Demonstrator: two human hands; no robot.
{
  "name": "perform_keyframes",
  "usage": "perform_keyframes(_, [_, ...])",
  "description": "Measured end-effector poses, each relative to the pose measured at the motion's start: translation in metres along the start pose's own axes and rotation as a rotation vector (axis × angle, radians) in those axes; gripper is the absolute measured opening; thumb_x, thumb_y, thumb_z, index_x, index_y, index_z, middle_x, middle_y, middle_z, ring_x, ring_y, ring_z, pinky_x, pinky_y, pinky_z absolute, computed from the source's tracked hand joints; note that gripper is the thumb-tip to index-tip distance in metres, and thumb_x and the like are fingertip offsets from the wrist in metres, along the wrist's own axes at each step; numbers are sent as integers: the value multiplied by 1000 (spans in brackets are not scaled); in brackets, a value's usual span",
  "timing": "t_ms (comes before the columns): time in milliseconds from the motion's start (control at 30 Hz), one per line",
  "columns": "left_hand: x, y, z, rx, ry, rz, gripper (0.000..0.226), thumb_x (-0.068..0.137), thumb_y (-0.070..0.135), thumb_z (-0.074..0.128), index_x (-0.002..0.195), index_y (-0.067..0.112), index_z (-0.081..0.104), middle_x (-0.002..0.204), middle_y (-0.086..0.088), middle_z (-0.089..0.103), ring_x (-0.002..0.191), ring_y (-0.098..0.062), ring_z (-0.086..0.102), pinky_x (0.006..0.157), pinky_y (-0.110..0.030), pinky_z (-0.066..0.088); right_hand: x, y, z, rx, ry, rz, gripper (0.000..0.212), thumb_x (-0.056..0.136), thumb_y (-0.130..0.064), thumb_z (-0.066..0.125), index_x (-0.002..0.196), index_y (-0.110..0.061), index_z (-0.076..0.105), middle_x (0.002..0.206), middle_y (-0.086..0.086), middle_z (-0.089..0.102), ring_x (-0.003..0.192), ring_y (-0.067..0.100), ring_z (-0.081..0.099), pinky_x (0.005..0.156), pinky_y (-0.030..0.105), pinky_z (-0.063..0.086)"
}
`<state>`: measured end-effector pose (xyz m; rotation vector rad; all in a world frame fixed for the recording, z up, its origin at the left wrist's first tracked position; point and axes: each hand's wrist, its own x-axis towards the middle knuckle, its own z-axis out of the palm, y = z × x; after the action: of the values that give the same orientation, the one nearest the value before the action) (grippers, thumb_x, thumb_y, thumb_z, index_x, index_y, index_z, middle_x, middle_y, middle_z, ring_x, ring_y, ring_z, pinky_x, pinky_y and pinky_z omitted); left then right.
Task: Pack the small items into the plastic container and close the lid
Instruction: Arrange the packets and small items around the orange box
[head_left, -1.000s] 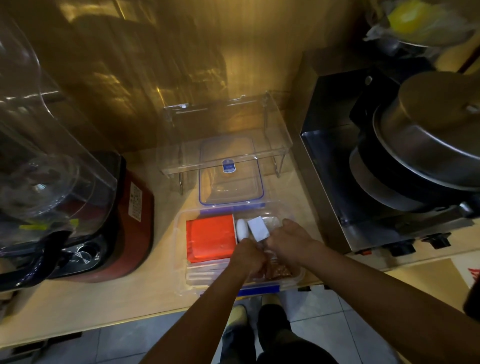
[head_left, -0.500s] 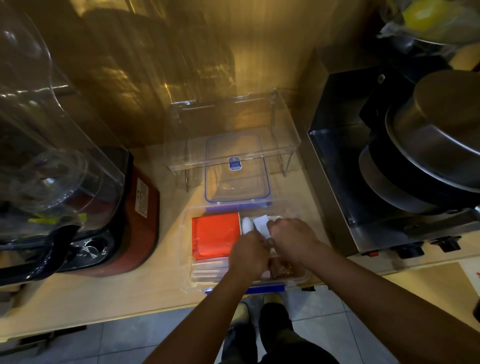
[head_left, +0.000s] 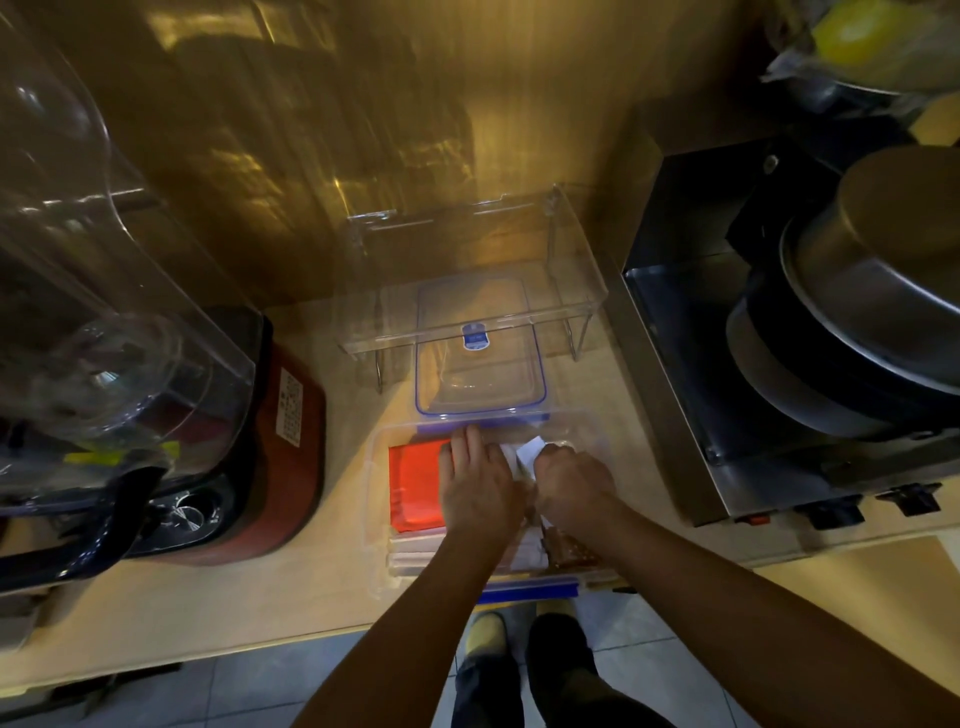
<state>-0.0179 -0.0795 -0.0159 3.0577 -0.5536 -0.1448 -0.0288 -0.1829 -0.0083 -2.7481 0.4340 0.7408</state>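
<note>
Clear plastic container (head_left: 382, 441) with blue clips, orange-red packet (head_left: 418, 480), white packets (head_left: 530, 451) (one brown-speckled), dark red blender base (head_left: 288, 431), pale wooden counter (head_left: 208, 597)

One clear plastic container (head_left: 382, 467) sits on the bench (head_left: 208, 597), holding one orange packet (head_left: 418, 480) at its left, one white folded slip (head_left: 530, 452) near the middle, a stack of pale flat sachets (head_left: 415, 553) at its near edge, too merged to count, and one brownish packet (head_left: 569, 551) at its near right. One detached lid (head_left: 480, 353) lies just behind the container. Two hands are inside: left hand (head_left: 480, 483), right hand (head_left: 574, 480). Left of the container stands one blender (head_left: 249, 441).
</note>
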Motion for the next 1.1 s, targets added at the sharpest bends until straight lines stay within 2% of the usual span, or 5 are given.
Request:
perform_keyframes(167, [5, 6, 5, -92, -96, -55, 47, 89, 38, 42, 122, 6, 53, 141, -14, 36, 129, -32, 30, 109, -42, 21, 1, 3, -6, 21, 9, -28, 30, 90, -11, 51, 119, -10, 58, 123, 11, 61, 114, 25, 58, 93, 32, 47])
perform_keyframes(500, [-10, -24, -31, -678, 154, -260, 28, 84, 22, 64, 109, 10, 62, 108, -12, 64, 99, -25, 58, 84, -32, 44, 0, 5, -4, -25, 92, -100, 41, 91, -5, 43, 131, 0, 39, 127, 19, 53, 114, 30, 56, 92, 35, 46])
perform_keyframes(867, [-19, -37, -19, -564, 250, -230, 24, 82, 22, 69, 105, 16, 66, 104, -8, 69, 97, -26, 58, 82, -34, 44, 13, -5, -4, 147, 20, -163, 56, 91, -5, 46, 143, -3, 25, 143, 18, 41, 126, 31, 48, 97, 34, 41])
perform_keyframes(1033, [-20, -32, -19, -543, 240, -179, 23, 77, 15, 72, 100, 15, 68, 99, -7, 69, 92, -28, 61, 71, -35, 49, 6, 2, -7, 316, 229, -109, 29, 91, -19, 51, 118, -8, 52, 118, 13, 58, 107, 28, 57, 84, 32, 44])
perform_keyframes(1100, [-21, -29, -19, -537, 238, -121, 21, 75, 13, 70, 96, 13, 69, 94, -8, 70, 86, -29, 63, 67, -36, 52, 0, 1, -14, 663, 220, -8, 14, 90, -24, 55, 90, -11, 60, 90, 10, 64, 81, 24, 59, 67, 29, 43])
